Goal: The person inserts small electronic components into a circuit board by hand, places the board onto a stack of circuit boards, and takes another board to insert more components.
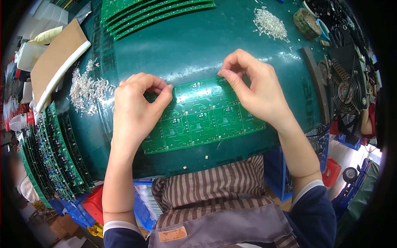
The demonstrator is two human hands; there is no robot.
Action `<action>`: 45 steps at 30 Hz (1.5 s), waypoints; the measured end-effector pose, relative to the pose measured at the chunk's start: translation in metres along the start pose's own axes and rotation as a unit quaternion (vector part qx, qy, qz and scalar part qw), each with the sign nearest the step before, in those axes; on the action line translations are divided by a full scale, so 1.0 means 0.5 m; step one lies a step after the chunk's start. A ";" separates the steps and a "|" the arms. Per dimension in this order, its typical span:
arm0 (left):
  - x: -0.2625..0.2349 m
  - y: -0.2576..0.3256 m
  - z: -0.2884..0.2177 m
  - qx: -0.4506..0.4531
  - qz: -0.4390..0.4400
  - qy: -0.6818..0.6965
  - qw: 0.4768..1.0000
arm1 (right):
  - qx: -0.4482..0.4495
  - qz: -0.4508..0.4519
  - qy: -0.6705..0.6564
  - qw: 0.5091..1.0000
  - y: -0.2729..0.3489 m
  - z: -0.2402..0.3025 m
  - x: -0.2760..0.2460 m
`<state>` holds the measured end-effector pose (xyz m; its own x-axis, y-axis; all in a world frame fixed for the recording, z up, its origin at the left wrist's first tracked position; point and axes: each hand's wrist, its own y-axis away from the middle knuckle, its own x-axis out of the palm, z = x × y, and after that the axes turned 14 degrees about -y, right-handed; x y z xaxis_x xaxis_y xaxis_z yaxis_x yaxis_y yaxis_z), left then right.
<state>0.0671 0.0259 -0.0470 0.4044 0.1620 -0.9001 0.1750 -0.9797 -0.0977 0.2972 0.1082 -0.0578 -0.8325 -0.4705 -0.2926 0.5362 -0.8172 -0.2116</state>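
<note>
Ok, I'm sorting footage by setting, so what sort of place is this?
Probably an electronics assembly workshop: a green circuit board lies before the person, a row of boards fitted with parts stands at left, and a heap of small clear pieces lies at upper right.

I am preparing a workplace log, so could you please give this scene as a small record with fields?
Left hand: left hand, fingertips pinched at upper left of the board; any small piece unclear
Right hand: right hand, fingertips pinched at the board's far edge; any small piece unclear
Between hands: green circuit board, flat on the green tabletop
Small parts: clear pile on the left, another pile at far right
Other boards: green stack at far side; row of populated boards at left
</note>
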 end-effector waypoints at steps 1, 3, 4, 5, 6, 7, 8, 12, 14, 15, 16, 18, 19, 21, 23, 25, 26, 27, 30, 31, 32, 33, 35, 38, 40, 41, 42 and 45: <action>0.000 0.000 -0.002 -0.007 0.000 0.004 1.000 | -0.005 -0.014 -0.014 1.000 0.001 -0.006 0.002; -0.001 0.000 -0.002 -0.007 0.002 0.006 1.000 | -0.007 -0.031 -0.027 0.999 0.002 -0.015 0.003; -0.002 -0.001 -0.002 -0.009 0.004 0.009 1.000 | 0.001 -0.033 -0.029 0.999 0.002 -0.018 0.003; -0.003 -0.002 -0.001 -0.006 0.006 0.010 1.000 | 0.008 -0.035 -0.032 0.999 0.002 -0.020 0.003; -0.006 -0.002 -0.001 0.015 0.000 -0.014 1.000 | 0.010 -0.036 -0.031 0.999 0.002 -0.020 0.003; -0.008 -0.003 -0.001 0.036 -0.005 -0.038 0.999 | 0.018 -0.036 -0.038 0.998 0.002 -0.019 0.004; -0.010 -0.006 -0.004 0.038 -0.004 -0.038 0.999 | 0.026 -0.036 -0.044 0.998 0.001 -0.018 0.004; -0.019 -0.016 -0.015 0.076 -0.009 -0.073 0.994 | 0.005 -0.039 -0.006 0.999 0.001 -0.011 0.007; -0.024 -0.019 -0.024 0.092 -0.011 -0.082 0.992 | -0.021 -0.046 0.006 0.999 0.003 -0.013 0.008; -0.027 -0.022 -0.028 0.097 -0.003 -0.100 0.990 | -0.020 -0.047 0.007 0.999 0.003 -0.015 0.009; -0.028 -0.024 -0.031 0.102 0.005 -0.118 0.988 | -0.023 -0.056 0.000 0.998 0.003 -0.017 0.010; -0.030 -0.024 -0.032 0.108 0.008 -0.126 0.986 | -0.025 -0.066 -0.005 0.998 0.004 -0.019 0.009; -0.032 -0.024 -0.031 0.112 0.011 -0.135 0.984 | -0.020 -0.063 -0.009 0.998 0.005 -0.020 0.008; -0.039 -0.029 -0.023 0.140 0.016 -0.139 0.980 | -0.017 -0.058 -0.013 0.998 0.005 -0.019 0.006; -0.043 -0.031 -0.019 0.166 0.021 -0.145 0.975 | -0.009 -0.041 0.010 0.999 0.005 -0.017 0.004; -0.045 -0.032 -0.016 0.214 0.020 -0.162 0.963 | -0.005 -0.040 0.011 0.999 0.005 -0.017 0.003; -0.045 -0.029 -0.017 0.212 0.019 -0.163 0.963 | 0.000 -0.040 0.013 0.999 0.005 -0.018 0.002; -0.043 -0.025 -0.021 0.222 0.010 -0.170 0.960 | -0.001 -0.039 0.012 0.999 0.006 -0.018 0.001; -0.035 -0.013 -0.027 0.224 -0.020 -0.197 0.954 | -0.003 -0.039 0.012 0.999 0.006 -0.021 0.001; -0.032 -0.009 -0.027 0.217 -0.041 -0.216 0.951 | -0.005 -0.045 0.015 0.999 0.006 -0.020 0.002; -0.029 -0.004 -0.027 0.213 -0.042 -0.218 0.951 | -0.008 -0.051 0.019 0.999 0.007 -0.020 0.003; -0.026 0.002 -0.025 0.202 -0.046 -0.209 0.956 | -0.011 -0.047 0.017 0.999 0.009 -0.018 0.003; -0.019 0.009 -0.019 0.187 -0.053 -0.202 0.960 | -0.008 -0.064 0.026 0.998 0.013 -0.013 0.002; -0.013 0.016 0.000 0.174 -0.079 -0.168 0.967 | -0.011 -0.073 -0.001 0.997 0.013 -0.022 0.004; -0.017 0.018 0.011 0.170 -0.078 -0.127 0.974 | 0.004 -0.070 -0.014 0.997 0.012 -0.018 0.006; -0.025 0.020 0.021 0.166 -0.079 -0.131 0.974 | 0.004 -0.073 -0.009 0.997 0.011 -0.016 0.010; -0.036 0.023 0.035 0.147 -0.078 -0.125 0.978 | 0.003 -0.075 -0.004 0.997 0.010 -0.016 0.013; -0.076 0.036 0.083 0.056 -0.096 -0.158 0.981 | -0.002 -0.082 -0.017 0.996 0.011 -0.026 0.013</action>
<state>0.0174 -0.0028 -0.0321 0.0724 0.3177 -0.9454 0.1148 -0.9443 -0.3085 0.2966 0.1051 -0.0728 -0.9137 -0.3412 -0.2210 0.3921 -0.8832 -0.2575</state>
